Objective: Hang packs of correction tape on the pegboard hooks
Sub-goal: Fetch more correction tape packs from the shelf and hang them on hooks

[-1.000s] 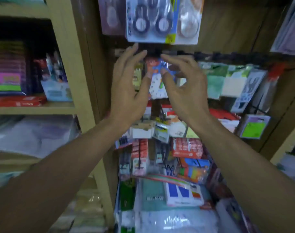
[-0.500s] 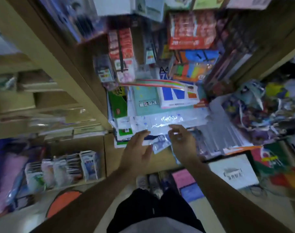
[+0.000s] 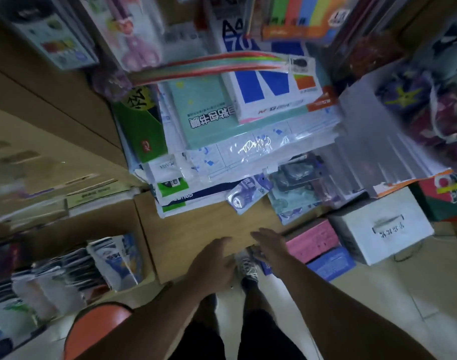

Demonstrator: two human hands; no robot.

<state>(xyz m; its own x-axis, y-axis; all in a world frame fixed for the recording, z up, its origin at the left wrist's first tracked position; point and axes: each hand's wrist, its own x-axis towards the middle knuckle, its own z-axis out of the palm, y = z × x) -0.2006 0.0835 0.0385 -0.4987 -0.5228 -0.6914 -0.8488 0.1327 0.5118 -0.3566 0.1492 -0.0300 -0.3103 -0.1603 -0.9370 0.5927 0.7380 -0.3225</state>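
I am looking down, and the pegboard hooks are out of view. A blue correction tape pack (image 3: 248, 194) lies at the front edge of a stack of paper packs (image 3: 211, 141). A pile of more correction tape packs (image 3: 297, 184) sits just right of it. My left hand (image 3: 214, 266) and my right hand (image 3: 270, 246) hang below the packs, in front of a wooden cabinet front (image 3: 196, 229). Both hands hold nothing and touch no pack, with their fingers relaxed. The frame is blurred by motion.
Hanging stationery packs (image 3: 133, 35) fill the top of the view. A white box (image 3: 381, 227) and pink and blue boxes (image 3: 313, 241) stand on the floor at the right. A low shelf of packets (image 3: 113, 258) is at the left, with an orange stool (image 3: 97, 328) beside my legs.
The view swung down from the hooks to the low stack. My hands left the hooks, reached the packs half a second ago, and now hang lower, holding nothing.
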